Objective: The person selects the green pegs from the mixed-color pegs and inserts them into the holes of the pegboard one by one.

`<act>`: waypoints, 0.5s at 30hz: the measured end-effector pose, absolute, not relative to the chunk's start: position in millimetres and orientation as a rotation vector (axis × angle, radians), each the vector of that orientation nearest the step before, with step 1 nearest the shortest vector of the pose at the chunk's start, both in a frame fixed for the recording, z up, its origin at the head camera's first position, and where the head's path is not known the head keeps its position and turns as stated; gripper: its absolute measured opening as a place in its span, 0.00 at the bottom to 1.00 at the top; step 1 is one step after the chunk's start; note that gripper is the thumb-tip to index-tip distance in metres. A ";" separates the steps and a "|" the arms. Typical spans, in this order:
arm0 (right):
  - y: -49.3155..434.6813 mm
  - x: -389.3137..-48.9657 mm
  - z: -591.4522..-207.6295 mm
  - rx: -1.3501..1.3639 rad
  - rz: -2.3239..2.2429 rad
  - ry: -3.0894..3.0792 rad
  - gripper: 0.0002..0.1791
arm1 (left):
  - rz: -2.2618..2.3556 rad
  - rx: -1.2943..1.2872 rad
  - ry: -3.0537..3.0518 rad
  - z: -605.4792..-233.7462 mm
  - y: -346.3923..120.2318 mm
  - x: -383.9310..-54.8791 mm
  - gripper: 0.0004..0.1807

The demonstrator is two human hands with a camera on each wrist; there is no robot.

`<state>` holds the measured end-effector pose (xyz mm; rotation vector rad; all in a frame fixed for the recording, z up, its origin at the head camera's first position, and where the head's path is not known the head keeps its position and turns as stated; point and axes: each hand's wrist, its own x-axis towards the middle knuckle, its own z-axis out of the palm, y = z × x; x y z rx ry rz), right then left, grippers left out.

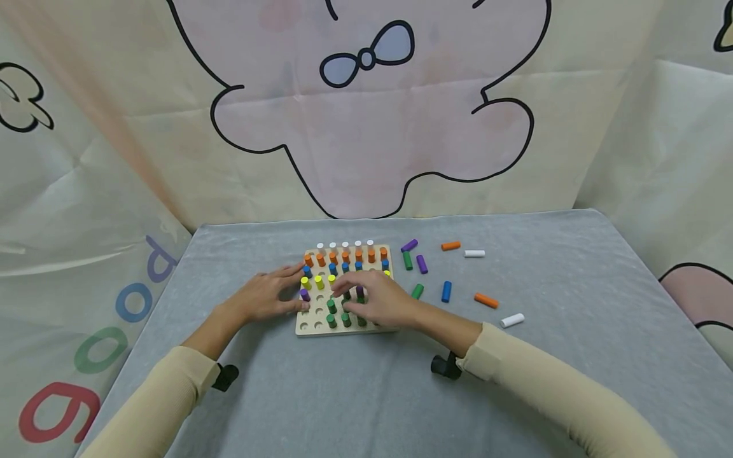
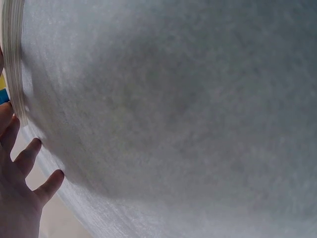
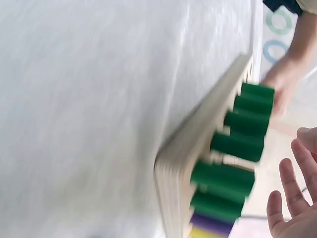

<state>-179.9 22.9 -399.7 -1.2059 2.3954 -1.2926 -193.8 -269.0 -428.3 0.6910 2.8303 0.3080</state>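
Observation:
A wooden pegboard (image 1: 312, 327) lies on the cloth, holding rows of white, orange, blue, yellow, purple and green pegs. At its left edge, my left hand (image 1: 265, 296) has thumb and fingers spread and touching the side. My right hand (image 1: 380, 299) hovers over the board's lower middle, its thumb and forefinger apart, close to the green pegs (image 1: 331, 306); I see no peg between them. In the right wrist view, its relaxed fingers (image 3: 292, 193) are beside a row of green pegs (image 3: 237, 144). The right hand hides part of the board.
Loose pegs lie right of the board: purple (image 1: 422, 264), green (image 1: 407, 261), blue (image 1: 446, 291), orange (image 1: 486, 300) and white (image 1: 512, 320) among them. Grey cloth (image 1: 343, 394) covers the table. Printed curtains (image 1: 366, 127) hang behind it and at both sides.

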 end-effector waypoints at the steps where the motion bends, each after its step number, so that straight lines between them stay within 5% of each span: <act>1: 27.1 -182.3 -398.2 -1.201 -1.294 2.416 0.15 | 0.308 0.688 2.829 -428.2 -269.1 -193.8 0.48; 15: 92.5 -212.6 -393.3 -0.985 -1.256 2.564 0.19 | 0.309 0.676 2.823 -428.1 -268.6 -194.1 0.49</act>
